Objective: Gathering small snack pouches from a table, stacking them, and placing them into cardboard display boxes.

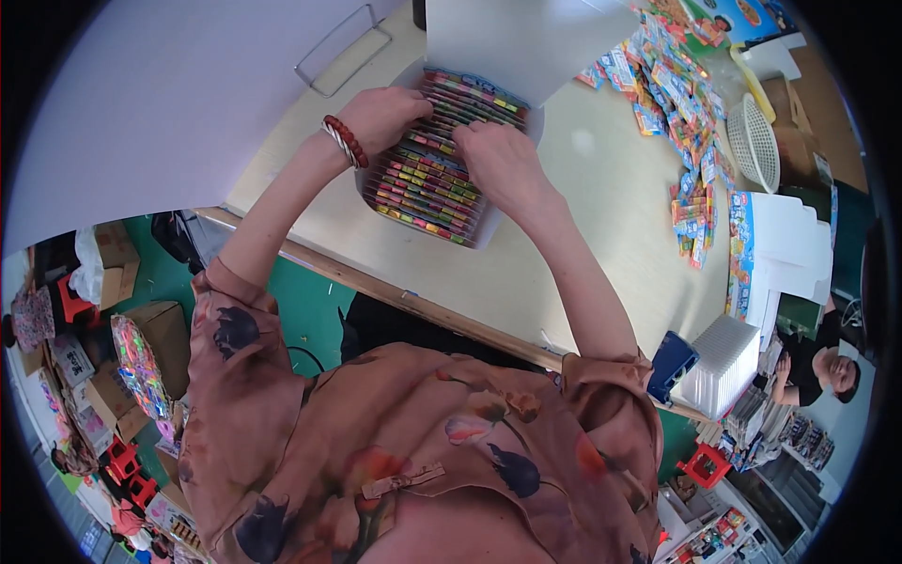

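Note:
A white display box [489, 224] with rounded sides stands on the pale table, its lid panel [526, 47] raised at the far side. Inside, rows of small, flat, colourful packets [427, 193] stand on edge, pressed close together. Over the box's left side reaches my left hand [381, 117], a red-brown beaded bracelet at its wrist. Its fingers are bent down onto the packets' left ends. My right hand [503, 164] comes over the right side, its fingers curled at the packets' right ends. The fingertips of both hands are partly hidden among the packets.
Many loose packets [672, 94] lie heaped at the right. Beyond them is a white basket [754, 141]. Flat white cartons [789, 249] and a stack of clear plastic trays [719, 362] stand at the right edge. A wire stand [343, 47] is behind my left hand.

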Tool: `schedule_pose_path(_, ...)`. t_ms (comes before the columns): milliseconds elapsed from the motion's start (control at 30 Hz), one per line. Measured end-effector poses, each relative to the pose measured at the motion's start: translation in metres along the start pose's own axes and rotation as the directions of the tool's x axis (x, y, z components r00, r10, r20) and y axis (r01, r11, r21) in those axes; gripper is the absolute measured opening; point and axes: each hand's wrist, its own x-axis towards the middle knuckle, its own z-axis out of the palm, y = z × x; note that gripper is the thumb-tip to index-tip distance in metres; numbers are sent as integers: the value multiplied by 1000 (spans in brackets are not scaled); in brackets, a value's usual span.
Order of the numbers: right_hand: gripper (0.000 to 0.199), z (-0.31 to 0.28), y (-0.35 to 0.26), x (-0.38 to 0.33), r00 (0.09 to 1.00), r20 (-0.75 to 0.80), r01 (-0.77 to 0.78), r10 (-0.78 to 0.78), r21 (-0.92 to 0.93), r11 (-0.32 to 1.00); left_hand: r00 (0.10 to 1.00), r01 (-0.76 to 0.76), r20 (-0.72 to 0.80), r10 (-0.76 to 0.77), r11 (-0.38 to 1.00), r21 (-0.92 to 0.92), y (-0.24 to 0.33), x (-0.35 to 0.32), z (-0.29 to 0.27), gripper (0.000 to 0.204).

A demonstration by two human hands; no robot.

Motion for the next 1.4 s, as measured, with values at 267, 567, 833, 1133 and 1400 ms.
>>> schedule_pose_path(267,8,4,9,-7,998,-1,-62,62,142,988,994,-42,97,54,992,-119,15,-9,-13,18)
schedule_pose_path(567,10,-2,7,-24,999,43,-11,3,196,981,986,-119,101,135,981,-150,2,-11,-10,8)
schedule_pose_path(833,11,1,11,-24,996,70,-61,45,231,971,972,-147,190,136,988,46,13,-9,-16,11)
schedule_pose_path(1133,7,2,1,-19,988,153,18,-16,-10,1000,963,-239,181,198,940,242,14,-6,-7,12)
schedule_pose_path(1400,11,11,4,-26,1000,10,-4,4,25,1000,974,-217,89,207,968,125,5,-11,2,23)
